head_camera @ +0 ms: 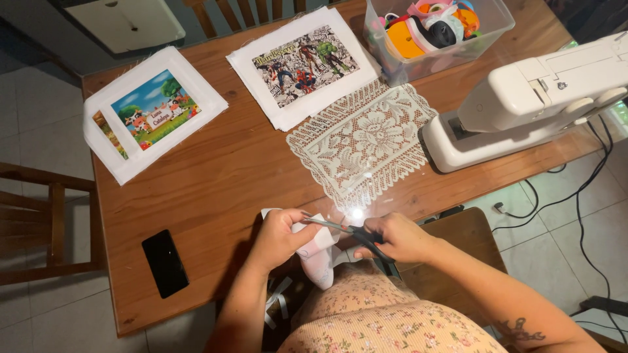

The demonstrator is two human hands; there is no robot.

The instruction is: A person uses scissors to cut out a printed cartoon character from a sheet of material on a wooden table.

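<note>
Wooden surface [216,189] carries a white sewing machine [523,104], a clear plastic box [392,62] of coloured bits, two stacks of white fabric with rectangular colour prints [307,62] [154,108], a lace doily [363,144] and a black phone [165,263]. At the near edge, the left hand [281,236] pinches a white fabric piece [320,252]; the right hand [399,238] is closed around black-handled scissors [347,230] touching it.

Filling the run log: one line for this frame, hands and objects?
left hand: holds white fabric piece | right hand: scissors, blades on fabric | table: lace doily, phone, sewing machine
</note>
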